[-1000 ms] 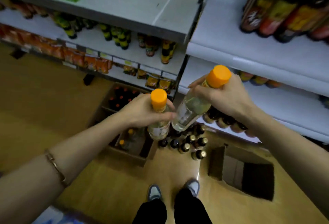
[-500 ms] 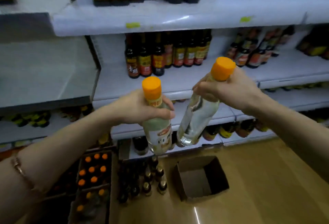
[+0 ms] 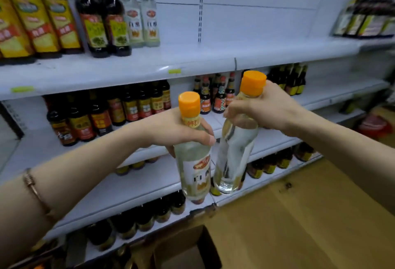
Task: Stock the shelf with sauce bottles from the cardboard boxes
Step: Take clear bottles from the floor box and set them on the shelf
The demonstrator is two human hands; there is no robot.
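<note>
A: Where are the bottles at this point?

B: Both are in the air at the centre of the frame, in front of the middle shelves. The left hand (image 3: 171, 128) has its fingers curled round the neck and shoulder of the labelled bottle (image 3: 195, 161), just under its orange cap. The right hand (image 3: 263, 108) is clamped the same way on the clear bottle (image 3: 234, 153), which tilts a little, its base touching or nearly touching the other.

A: How will they handle?

B: Probably fairly heavy, since both look full of pale liquid. The walls are smooth and stiff, likely glass or hard plastic, so slippery and best not knocked together. The neck grip hangs the weight below the fingers; a hold round the body would be steadier for setting down.

A: And the likely destination?

B: Two matching orange-capped bottles (image 3: 141, 12) stand at the upper left, on the top shelf (image 3: 192, 59), with bare shelf beside them. An open cardboard box (image 3: 188, 247) sits at the bottom centre.
</note>
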